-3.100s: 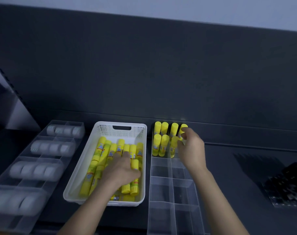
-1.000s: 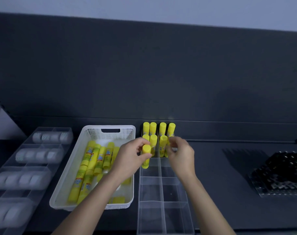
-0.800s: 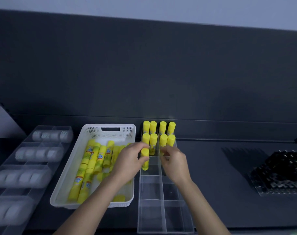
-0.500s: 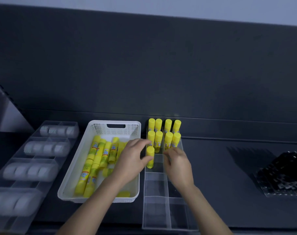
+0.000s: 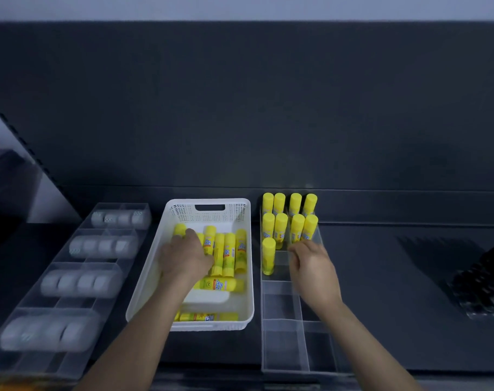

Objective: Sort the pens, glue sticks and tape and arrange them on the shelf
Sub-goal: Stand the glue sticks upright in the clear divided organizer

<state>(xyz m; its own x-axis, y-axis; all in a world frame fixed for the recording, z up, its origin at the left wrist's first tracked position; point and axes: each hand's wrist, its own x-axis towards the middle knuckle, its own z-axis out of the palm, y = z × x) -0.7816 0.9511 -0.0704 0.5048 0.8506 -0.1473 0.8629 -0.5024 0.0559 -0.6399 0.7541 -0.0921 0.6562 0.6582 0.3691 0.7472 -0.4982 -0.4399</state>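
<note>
Several yellow glue sticks [image 5: 226,253] lie in a white basket [image 5: 248,306]. My left hand [image 5: 186,259] rests on them at the basket's left side, fingers bent over one stick [image 5: 179,229]; its fingertips are hidden. To the right lies a clear divided organizer [image 5: 282,368]. Several glue sticks [image 5: 295,203] stand upright in its far compartments, and a single stick [image 5: 268,255] stands in the left compartment behind them. My right hand [image 5: 310,268] hovers over the organizer's right column with loosely curled fingers and holds nothing.
A second clear organizer [image 5: 56,371] at the left holds rows of white tape rolls [image 5: 104,245]. A dark, spiky-looking mass [image 5: 483,286] sits at the far right of the dark shelf [image 5: 381,263]. A dark back panel rises behind everything.
My left hand has let go of the glue stick it stood in the organizer and moved left into the basket. My right hand has drawn back slightly from the upright sticks.
</note>
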